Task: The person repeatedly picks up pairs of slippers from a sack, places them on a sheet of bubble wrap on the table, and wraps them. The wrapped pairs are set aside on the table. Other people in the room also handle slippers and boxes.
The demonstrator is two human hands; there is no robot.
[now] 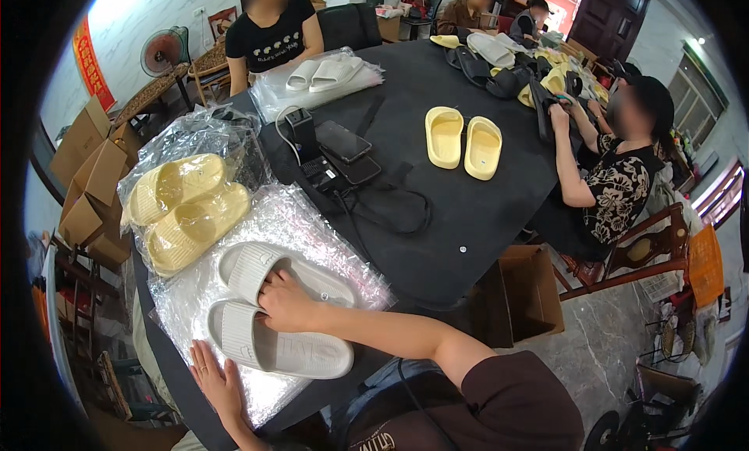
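Observation:
A pair of white slide sandals (312,356) lies side by side on a stack of clear plastic bags (269,395) in front of me. My right hand (289,303) reaches across from the right and grips the pair where the two straps meet, its fingertips tucked into the openings. My left hand (216,379) rests flat on the bags near the table's left edge, fingers stretched out and holding nothing. Just beyond the white pair, yellow slides (191,217) sit in a clear bag.
On the black table (437,244) are two phones (351,150), cables, an unbagged yellow pair (464,143), and a white pair (324,75) on plastic bags. A person (624,158) handles dark slides by a mixed pile. Cardboard boxes (94,189) stand left, another (530,295) right.

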